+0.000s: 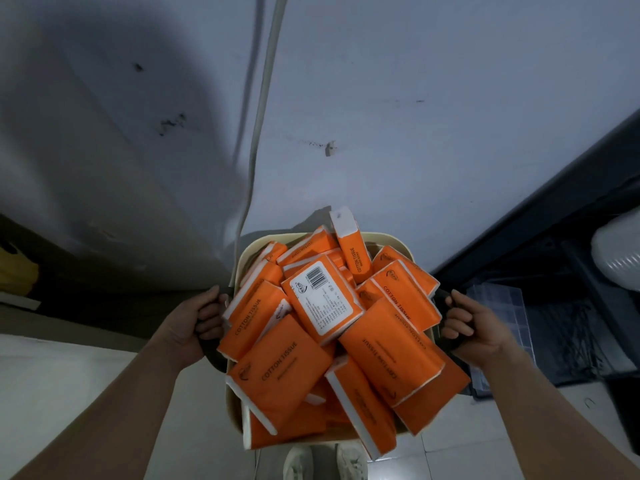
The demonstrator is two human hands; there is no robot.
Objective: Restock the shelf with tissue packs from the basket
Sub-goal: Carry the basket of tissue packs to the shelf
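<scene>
Gripping black side handles, left hand (199, 318) and right hand (465, 325) flank cream basket (252, 249) heaped with orange tissue packs (322, 299).

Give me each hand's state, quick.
Left hand: grips the left handle of the basket.
Right hand: grips the right handle.
</scene>
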